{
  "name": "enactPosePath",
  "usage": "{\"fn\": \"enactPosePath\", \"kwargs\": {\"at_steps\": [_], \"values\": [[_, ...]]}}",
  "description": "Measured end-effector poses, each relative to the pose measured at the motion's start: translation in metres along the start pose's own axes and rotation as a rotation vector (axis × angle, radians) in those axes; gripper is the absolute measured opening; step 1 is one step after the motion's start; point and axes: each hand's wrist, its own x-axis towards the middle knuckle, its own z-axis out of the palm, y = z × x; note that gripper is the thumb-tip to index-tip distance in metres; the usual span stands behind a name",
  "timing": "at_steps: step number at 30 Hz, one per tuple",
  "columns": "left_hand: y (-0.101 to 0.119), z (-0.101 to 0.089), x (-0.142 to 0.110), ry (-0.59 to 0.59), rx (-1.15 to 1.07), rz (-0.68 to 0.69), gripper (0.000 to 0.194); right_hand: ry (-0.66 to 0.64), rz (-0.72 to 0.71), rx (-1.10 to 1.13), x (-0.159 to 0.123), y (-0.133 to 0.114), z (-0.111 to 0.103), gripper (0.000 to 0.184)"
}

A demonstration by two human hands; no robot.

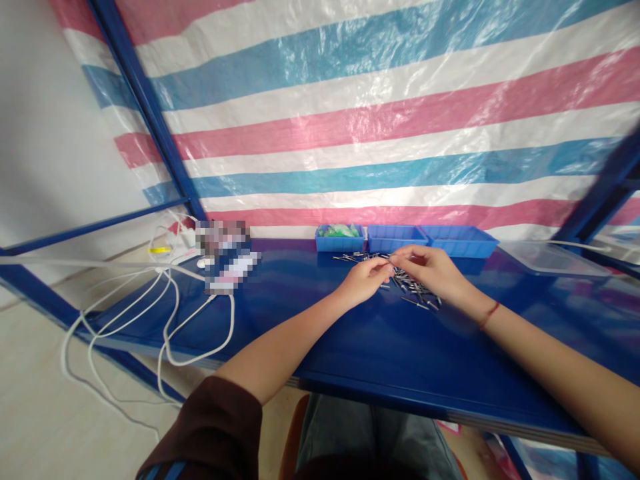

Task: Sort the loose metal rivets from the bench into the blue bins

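Observation:
My left hand (367, 280) and my right hand (433, 270) meet above a pile of thin metal pins (413, 287), which look like blind rivets. Thumb and fingertips of my left hand are pinched together. The right hand's fingers are closed as well, their tips touching or nearly touching those of the left. Whatever sits between the fingertips is too small and blurred to name. Part of the pile is hidden behind both hands, and a few pins lie loose at its edges.
Behind the pile stand a blue bin (340, 243) holding green and clear plastic, a middle blue bin (395, 237) and a right blue bin (457, 241). A clear plastic lid (553, 259) lies farther right. White cables (173, 347) hang over the left side of the blue table (400, 360).

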Motion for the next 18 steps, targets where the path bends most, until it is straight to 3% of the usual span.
{"fn": "enactPosePath", "kwargs": {"at_steps": [4,8,11,16,18], "values": [[0.003,0.001,0.0,0.086,-0.012,-0.027,0.019,-0.006,-0.109,-0.132,0.001,0.007,-0.002,0.034],[0.007,-0.001,-0.001,0.227,0.071,0.046,0.017,0.014,-0.162,-0.241,0.001,0.012,-0.006,0.031],[0.01,-0.002,-0.002,0.264,0.122,0.083,0.017,0.016,-0.16,-0.249,0.002,0.013,-0.009,0.03],[0.012,-0.004,-0.004,0.251,0.23,0.115,0.02,-0.145,0.03,-0.148,0.004,0.018,-0.009,0.035],[0.011,-0.006,-0.005,0.231,0.358,0.162,0.023,-0.13,0.118,-0.077,0.006,0.024,-0.012,0.035]]}}
